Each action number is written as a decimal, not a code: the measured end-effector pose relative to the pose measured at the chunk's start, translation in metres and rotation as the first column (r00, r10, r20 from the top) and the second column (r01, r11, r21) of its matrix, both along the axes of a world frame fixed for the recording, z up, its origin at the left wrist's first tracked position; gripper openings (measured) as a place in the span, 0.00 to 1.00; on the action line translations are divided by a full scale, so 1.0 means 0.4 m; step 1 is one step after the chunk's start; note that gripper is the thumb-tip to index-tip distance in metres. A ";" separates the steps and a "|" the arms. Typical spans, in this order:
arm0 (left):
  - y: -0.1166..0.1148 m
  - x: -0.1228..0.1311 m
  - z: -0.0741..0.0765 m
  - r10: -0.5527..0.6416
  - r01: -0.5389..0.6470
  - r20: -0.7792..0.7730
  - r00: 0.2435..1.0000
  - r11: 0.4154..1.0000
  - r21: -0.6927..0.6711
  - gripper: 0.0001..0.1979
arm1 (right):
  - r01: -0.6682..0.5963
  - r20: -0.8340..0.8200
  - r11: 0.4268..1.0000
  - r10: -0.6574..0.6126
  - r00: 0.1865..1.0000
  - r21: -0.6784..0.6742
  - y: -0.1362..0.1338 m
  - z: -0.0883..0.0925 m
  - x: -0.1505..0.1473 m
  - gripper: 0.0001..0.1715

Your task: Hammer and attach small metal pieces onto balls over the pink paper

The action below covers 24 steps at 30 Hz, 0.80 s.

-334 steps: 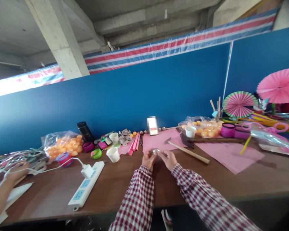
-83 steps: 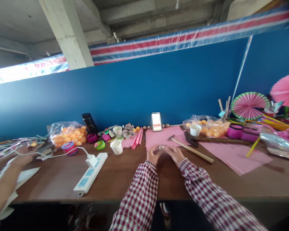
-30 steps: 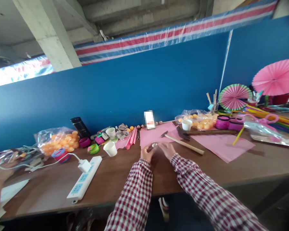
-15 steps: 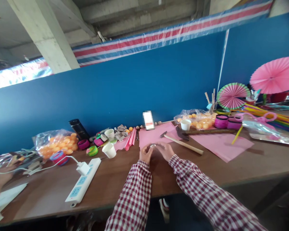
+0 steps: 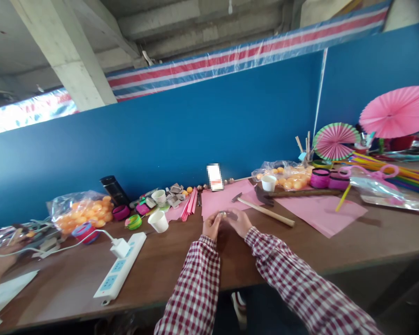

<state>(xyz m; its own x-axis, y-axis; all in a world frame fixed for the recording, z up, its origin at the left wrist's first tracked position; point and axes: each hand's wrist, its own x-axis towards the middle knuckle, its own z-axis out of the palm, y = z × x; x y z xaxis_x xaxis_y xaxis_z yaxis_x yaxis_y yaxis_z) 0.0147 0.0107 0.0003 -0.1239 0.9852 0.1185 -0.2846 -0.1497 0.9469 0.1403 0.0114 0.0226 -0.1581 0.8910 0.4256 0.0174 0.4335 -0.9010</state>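
At the table's near middle, my left hand [image 5: 212, 226] is closed, thumb and fingers pinching a small shiny silvery thing [image 5: 224, 213] whose kind I cannot make out. My right hand [image 5: 241, 223] meets it from the other side, its slightly blurred fingertips closed on the same piece. Just beyond both hands lies a sheet of pink paper [image 5: 216, 203]. A hammer [image 5: 265, 211] with a wooden handle rests to the right of my right hand, its head on the paper. Behind it, a second, darker hammer [image 5: 300, 191] lies across the table.
To the left are a white power strip [image 5: 120, 270] with a plug, a paper cup [image 5: 158, 221] and a bag of orange balls [image 5: 87, 214]. Another person's hand [image 5: 2, 263] is at the far left. Another pink sheet [image 5: 321, 214] and scissors [image 5: 373, 173] lie right.
The fingers of both hands have shifted slightly around the small shiny thing, which stays between them. The whole view has tilted a little. The hammers and cups have not moved on the table.
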 end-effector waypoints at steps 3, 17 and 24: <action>0.000 -0.004 0.000 -0.002 0.002 -0.057 0.998 1.000 0.007 0.21 | -0.039 -0.028 0.999 0.039 0.999 -0.008 0.001 -0.009 -0.003 0.20; -0.017 0.005 0.032 0.039 -0.025 0.261 0.965 0.998 -0.058 0.17 | 0.425 0.321 0.899 -0.435 0.841 0.103 0.056 0.016 0.141 0.17; -0.014 -0.002 0.035 0.034 -0.016 0.300 0.953 0.998 -0.064 0.15 | 0.403 0.606 0.897 -0.426 0.672 0.183 0.052 -0.020 0.163 0.09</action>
<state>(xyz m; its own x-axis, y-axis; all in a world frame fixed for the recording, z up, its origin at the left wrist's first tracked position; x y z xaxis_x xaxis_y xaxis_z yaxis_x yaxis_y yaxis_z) 0.0140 0.0050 0.0142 -0.1693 0.9855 0.0124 -0.5545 -0.1056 0.8255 0.2055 0.0324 0.0145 -0.0117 0.9176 0.3973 0.7460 0.2726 -0.6077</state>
